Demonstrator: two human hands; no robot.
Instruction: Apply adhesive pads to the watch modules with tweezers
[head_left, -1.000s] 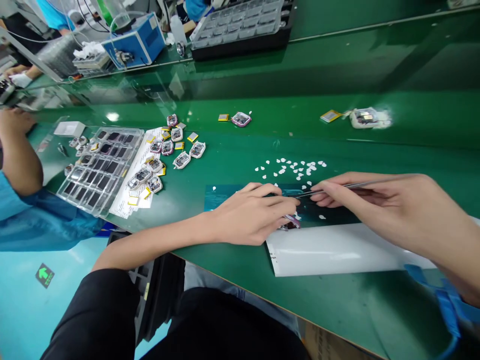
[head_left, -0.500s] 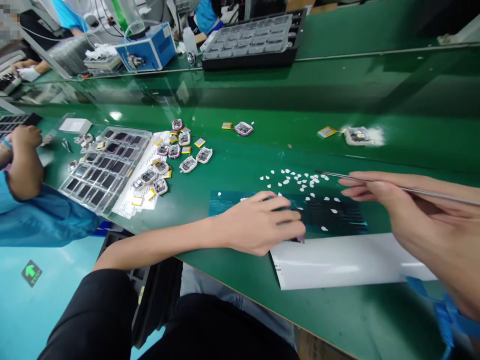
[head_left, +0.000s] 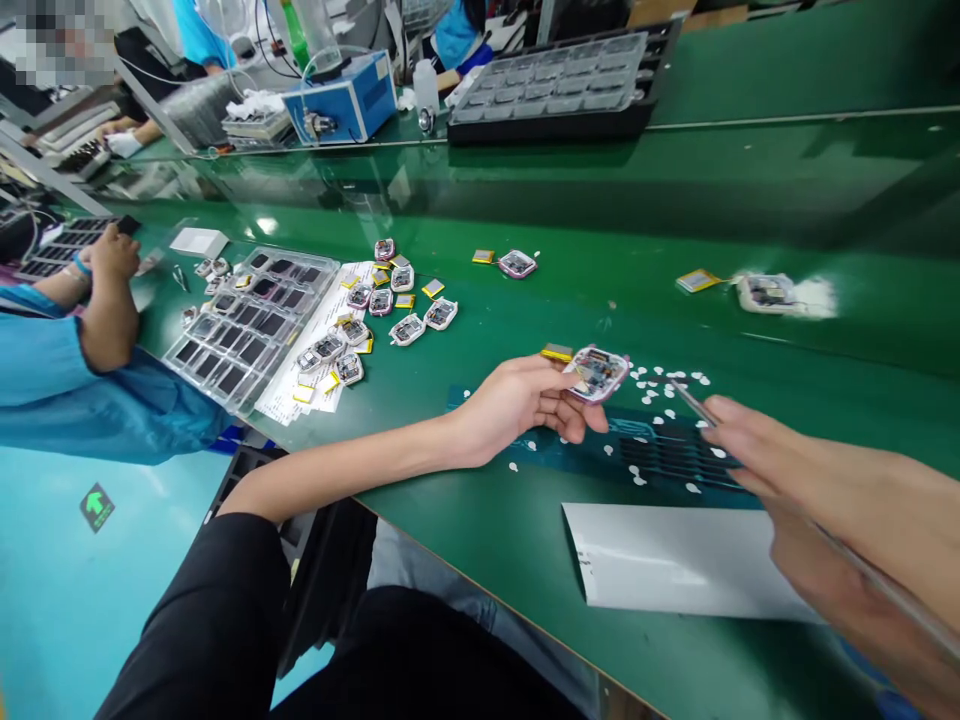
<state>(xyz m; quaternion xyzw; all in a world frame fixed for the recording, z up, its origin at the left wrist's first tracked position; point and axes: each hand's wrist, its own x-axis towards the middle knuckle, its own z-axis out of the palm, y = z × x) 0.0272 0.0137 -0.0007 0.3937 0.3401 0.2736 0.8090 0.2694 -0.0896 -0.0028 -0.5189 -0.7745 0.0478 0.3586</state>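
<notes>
Held up in my left hand [head_left: 517, 405] is a small rounded-square device housing [head_left: 598, 374], its circuit board facing up and a yellow-edged battery [head_left: 557, 352] beside it on the far side. My right hand [head_left: 802, 480] pinches a pair of metal tweezers [head_left: 694, 402], whose tip points at the white stickers just right of the housing. Small round white stickers with tabs [head_left: 669, 390] lie scattered on the green bench and on a dark teal sheet [head_left: 547, 455] under my hands. Whether the tweezers grip a sticker I cannot tell.
A white glossy sheet [head_left: 675, 560] lies near the front edge. To the left are several more housings with batteries [head_left: 407, 329], papers [head_left: 277, 400] and a clear compartment tray [head_left: 251, 320]. A co-worker's arm [head_left: 111, 310] reaches in there. Another housing [head_left: 765, 292] lies back right.
My left hand has turned over and now shows the housing, board up. The tweezers have swung from lying nearly level to pointing up and left. The whole view has shifted slightly.
</notes>
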